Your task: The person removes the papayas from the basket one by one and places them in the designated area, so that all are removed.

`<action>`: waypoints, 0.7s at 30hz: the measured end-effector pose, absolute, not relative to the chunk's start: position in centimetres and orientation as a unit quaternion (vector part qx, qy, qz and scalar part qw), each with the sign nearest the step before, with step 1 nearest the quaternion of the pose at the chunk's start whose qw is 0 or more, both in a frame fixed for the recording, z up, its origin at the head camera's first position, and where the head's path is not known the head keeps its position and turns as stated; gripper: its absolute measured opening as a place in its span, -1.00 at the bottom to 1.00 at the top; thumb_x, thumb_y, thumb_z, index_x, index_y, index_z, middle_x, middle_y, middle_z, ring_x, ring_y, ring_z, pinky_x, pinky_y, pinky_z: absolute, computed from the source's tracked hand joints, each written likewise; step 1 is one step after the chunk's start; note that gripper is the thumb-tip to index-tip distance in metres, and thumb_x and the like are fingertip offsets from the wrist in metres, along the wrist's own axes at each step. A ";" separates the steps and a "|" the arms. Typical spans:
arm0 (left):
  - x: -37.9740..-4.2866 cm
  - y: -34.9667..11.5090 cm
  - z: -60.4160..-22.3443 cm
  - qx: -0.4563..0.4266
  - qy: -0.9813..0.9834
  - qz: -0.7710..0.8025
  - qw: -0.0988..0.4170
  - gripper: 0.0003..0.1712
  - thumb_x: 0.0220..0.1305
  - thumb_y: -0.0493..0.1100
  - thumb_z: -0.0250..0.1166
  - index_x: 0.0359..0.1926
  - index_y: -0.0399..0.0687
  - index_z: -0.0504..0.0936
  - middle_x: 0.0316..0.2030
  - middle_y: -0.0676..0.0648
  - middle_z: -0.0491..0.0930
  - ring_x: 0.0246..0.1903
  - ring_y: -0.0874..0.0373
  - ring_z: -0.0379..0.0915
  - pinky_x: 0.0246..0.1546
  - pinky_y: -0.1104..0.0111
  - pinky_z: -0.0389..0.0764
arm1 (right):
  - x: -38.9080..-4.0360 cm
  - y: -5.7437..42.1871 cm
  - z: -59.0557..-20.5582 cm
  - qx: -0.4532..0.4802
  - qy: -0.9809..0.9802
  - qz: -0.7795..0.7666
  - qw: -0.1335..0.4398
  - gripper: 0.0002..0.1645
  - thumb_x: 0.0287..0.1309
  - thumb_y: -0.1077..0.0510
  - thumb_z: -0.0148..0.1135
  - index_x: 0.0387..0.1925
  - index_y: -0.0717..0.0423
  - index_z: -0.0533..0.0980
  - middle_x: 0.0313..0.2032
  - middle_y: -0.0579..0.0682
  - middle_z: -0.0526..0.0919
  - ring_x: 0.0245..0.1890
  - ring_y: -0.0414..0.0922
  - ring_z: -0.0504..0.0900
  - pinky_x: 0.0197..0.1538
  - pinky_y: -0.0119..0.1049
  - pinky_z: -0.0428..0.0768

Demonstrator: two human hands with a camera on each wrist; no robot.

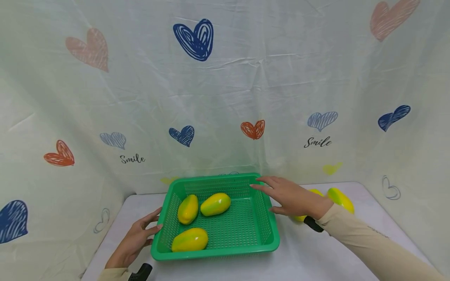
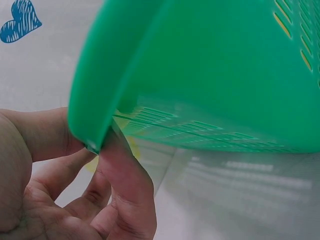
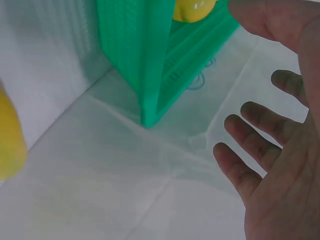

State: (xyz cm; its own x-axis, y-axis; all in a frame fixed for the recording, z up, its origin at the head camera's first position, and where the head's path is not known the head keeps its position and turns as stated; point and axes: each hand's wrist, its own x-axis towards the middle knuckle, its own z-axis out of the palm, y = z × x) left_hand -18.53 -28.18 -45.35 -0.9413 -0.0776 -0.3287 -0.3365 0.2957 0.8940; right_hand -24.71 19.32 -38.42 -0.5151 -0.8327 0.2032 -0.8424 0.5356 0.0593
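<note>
The left hand pinches the green basket by its edge, probably to steady it; three yellow fruits lie inside; the right hand, fingers spread and holding nothing, is near the opposite edge; other fruits lie on the table.

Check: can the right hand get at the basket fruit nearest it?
Likely yes: the right hand is empty, by the green basket, whose top is uncovered; nothing visible blocks that fruit.

From the near side of the desk, we look forward and down; our close wrist views face its far edge, left nearest, both sharing the green basket.
</note>
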 end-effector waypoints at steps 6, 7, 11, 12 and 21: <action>-18.5 -28.2 -45.3 -0.132 0.796 0.580 0.110 -0.20 0.55 -0.24 0.26 0.67 -0.14 0.13 0.42 -0.42 0.18 -0.15 0.06 0.52 -0.17 0.22 0.66 | -25.2 16.9 -38.9 0.492 -0.867 0.010 0.080 0.01 0.17 0.04 0.61 0.55 0.11 0.30 0.44 0.25 0.40 0.35 0.19 0.51 0.33 0.10 0.56; -18.5 -28.2 -45.3 -0.131 0.796 0.580 0.110 -0.20 0.55 -0.24 0.26 0.67 -0.14 0.13 0.43 -0.42 0.18 -0.15 0.06 0.52 -0.17 0.22 0.66 | -25.3 16.5 -39.0 0.492 -0.867 0.009 0.073 0.01 0.18 0.04 0.60 0.55 0.10 0.30 0.45 0.25 0.39 0.36 0.18 0.51 0.33 0.09 0.56; -18.4 -28.2 -45.3 -0.128 0.796 0.581 0.110 -0.20 0.55 -0.25 0.25 0.67 -0.14 0.13 0.43 -0.42 0.18 -0.14 0.06 0.52 -0.17 0.23 0.66 | -25.5 15.2 -39.2 0.496 -0.867 0.003 0.058 0.00 0.22 0.02 0.58 0.57 0.08 0.29 0.47 0.23 0.38 0.37 0.16 0.50 0.33 0.08 0.56; -18.4 -28.2 -45.3 -0.128 0.796 0.582 0.110 -0.20 0.55 -0.25 0.25 0.66 -0.14 0.13 0.43 -0.42 0.18 -0.14 0.06 0.52 -0.17 0.23 0.66 | -25.6 14.9 -39.2 0.498 -0.866 0.001 0.057 0.00 0.22 0.01 0.58 0.57 0.08 0.29 0.47 0.23 0.38 0.37 0.15 0.49 0.33 0.07 0.57; -18.4 -28.2 -45.4 -0.127 0.795 0.583 0.109 -0.20 0.55 -0.25 0.25 0.67 -0.14 0.13 0.43 -0.42 0.18 -0.13 0.06 0.52 -0.15 0.21 0.66 | -26.4 11.9 -39.5 0.492 -0.870 -0.019 0.017 -0.04 0.28 0.01 0.53 0.58 0.04 0.27 0.52 0.15 0.34 0.44 0.14 0.43 0.42 0.03 0.48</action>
